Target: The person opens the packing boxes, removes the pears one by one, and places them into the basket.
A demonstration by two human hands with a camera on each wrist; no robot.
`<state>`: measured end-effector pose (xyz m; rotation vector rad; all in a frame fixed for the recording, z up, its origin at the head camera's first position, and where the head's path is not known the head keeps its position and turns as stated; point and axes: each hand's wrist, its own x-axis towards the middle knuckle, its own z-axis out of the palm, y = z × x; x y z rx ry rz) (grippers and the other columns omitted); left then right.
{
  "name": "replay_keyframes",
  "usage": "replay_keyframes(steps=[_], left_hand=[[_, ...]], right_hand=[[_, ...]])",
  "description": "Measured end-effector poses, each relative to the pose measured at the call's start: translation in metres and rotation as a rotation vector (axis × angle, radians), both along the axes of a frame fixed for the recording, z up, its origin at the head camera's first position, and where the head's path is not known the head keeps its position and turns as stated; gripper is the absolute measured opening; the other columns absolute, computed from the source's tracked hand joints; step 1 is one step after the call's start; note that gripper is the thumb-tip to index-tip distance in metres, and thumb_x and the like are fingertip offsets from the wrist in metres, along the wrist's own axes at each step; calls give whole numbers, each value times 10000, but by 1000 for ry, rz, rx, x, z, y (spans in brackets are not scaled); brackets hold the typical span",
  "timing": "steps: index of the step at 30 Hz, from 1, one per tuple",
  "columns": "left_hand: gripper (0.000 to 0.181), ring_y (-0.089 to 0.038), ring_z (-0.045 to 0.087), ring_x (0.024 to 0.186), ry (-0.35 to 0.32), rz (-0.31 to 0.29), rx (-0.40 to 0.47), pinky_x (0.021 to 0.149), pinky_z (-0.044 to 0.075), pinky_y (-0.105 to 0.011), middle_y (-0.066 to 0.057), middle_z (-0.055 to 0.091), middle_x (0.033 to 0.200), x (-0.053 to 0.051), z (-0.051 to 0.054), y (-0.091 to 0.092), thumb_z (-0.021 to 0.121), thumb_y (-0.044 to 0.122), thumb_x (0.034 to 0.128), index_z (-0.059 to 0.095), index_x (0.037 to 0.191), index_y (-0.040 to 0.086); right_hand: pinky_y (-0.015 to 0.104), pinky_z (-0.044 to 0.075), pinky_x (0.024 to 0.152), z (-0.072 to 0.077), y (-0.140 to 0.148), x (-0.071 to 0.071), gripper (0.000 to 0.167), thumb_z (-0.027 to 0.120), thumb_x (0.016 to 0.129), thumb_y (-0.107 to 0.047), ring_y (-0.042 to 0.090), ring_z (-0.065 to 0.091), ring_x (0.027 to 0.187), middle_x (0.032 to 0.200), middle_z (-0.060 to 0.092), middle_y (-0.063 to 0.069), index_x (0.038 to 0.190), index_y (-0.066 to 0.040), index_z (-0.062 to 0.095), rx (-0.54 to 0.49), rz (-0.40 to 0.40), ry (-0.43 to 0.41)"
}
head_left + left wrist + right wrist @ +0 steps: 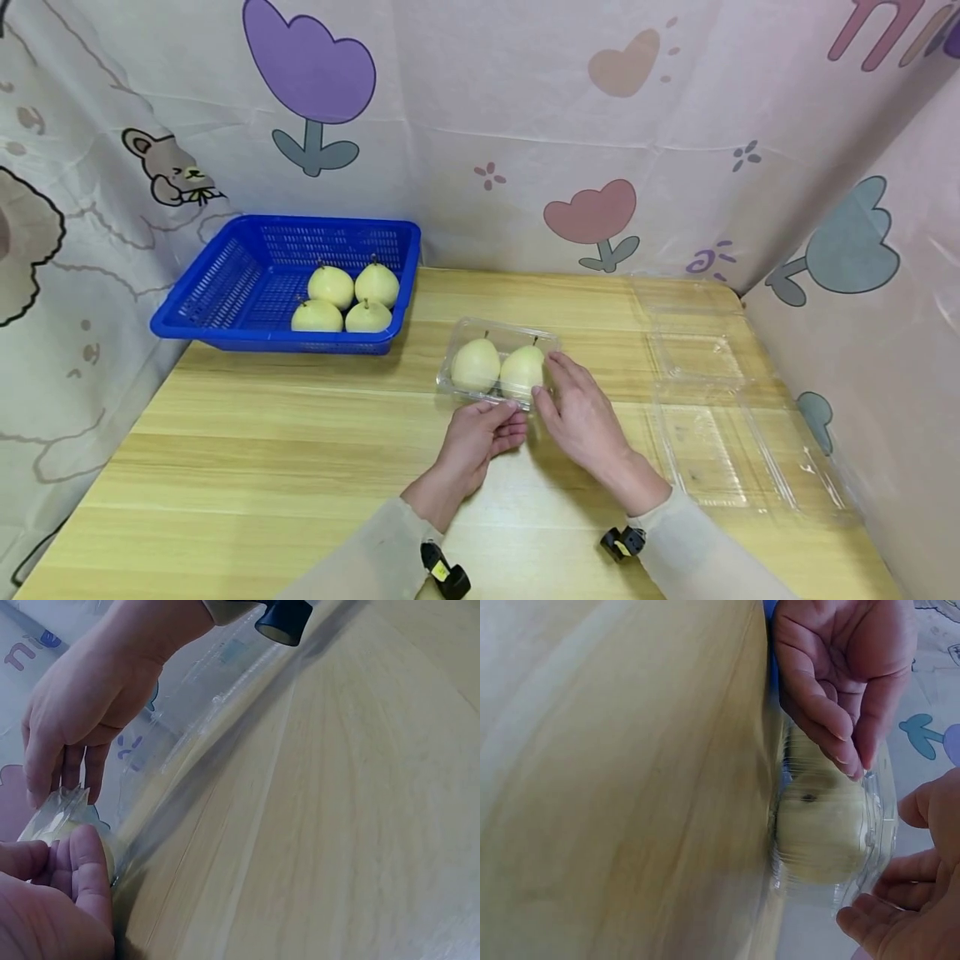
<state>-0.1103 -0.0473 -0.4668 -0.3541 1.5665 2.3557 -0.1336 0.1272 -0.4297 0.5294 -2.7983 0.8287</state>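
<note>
A clear plastic clamshell box (500, 332) stands mid-table with two pale yellow pears (476, 365) inside, stems up. Its lid appears to lie over them. My left hand (480, 442) pinches the front edge of the box between thumb and fingers, palm partly turned up. At the right front corner, my right hand (588, 425) touches the box with thumb and fingers spread apart. In the right wrist view, a pear (821, 829) shows through the ribbed side wall, and the right fingertips (855, 919) rest against the rim.
A blue plastic basket (202, 321) stands at the back left, with several more pears (330, 287) in its right half. Clear open plastic boxes (705, 454) lie along the table's right side. A printed cloth (465, 83) hangs behind the table and at its sides.
</note>
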Motion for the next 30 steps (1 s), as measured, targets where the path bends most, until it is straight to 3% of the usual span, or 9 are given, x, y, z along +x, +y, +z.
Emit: replay_keyframes(steps=[10,16,21,26,30], left_hand=[[246,-131,725,780,-3,38,-8,774,646,-270,-82,746,891,-1,2,2,629,105,1047,700,1134,-115],[260,-118,726,749,3,43,-12,755,646,-263,-67,746,858,-1,4,2,648,97,1034,694,1141,-135],[259,-112,724,739,4,38,-33,747,644,-255,-60,744,846,0,4,1,660,100,1027,701,1131,-135],[261,-105,726,731,9,35,-33,736,643,-249,-51,746,833,0,3,1,668,97,1021,703,1124,-141],[270,-106,728,730,4,35,-36,738,644,-253,-51,746,833,0,2,2,671,93,1016,702,1132,-149]], right_hand=[[590,393,1207,1,6,-2,641,721,1007,-285,440,469,1466,1602,464,244,1514,41,505,6,53,-29],[557,575,1015,7,10,-14,423,618,1070,-231,411,681,1212,1391,655,236,1409,23,621,-219,-104,-158],[441,610,854,9,8,-30,345,614,1065,-238,309,730,1010,1126,763,187,1281,16,702,-350,-233,-304],[259,505,574,8,7,-37,267,638,1026,-176,160,621,677,841,693,78,1157,54,679,-561,-327,-469],[231,440,532,5,10,-38,190,614,1026,-130,112,524,636,732,620,8,994,39,696,-684,-338,-601]])
